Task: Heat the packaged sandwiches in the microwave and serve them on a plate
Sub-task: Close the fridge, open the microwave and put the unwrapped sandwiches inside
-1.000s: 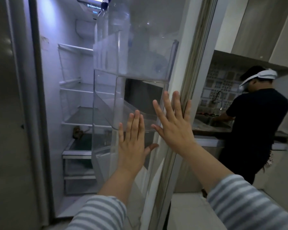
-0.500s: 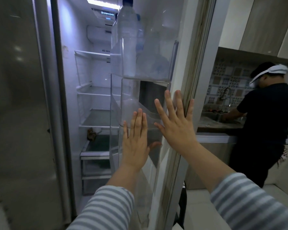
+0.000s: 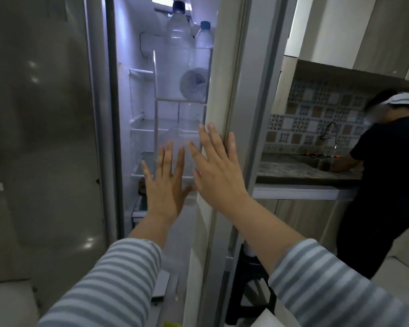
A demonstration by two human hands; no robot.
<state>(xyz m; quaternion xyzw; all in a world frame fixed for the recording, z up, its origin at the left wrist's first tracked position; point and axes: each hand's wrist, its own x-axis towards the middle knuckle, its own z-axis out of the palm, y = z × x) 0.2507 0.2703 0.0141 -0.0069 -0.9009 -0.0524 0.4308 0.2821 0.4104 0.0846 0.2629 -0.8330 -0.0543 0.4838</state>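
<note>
Head view: at frame centre the left hand (image 3: 167, 185) and right hand (image 3: 219, 172) are spread flat with fingers splayed, gripping nothing, palms toward the fridge door (image 3: 224, 90) and its clear door bin (image 3: 180, 138). Two capped water bottles (image 3: 178, 50) stand in the upper bin. No packaged sandwiches show; a small dark item low inside is too dim to identify.

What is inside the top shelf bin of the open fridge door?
The top door bin holds two clear bottles with blue caps and a pale round item, too blurred to identify. The frosted wall hides the bottles' bases.
</note>
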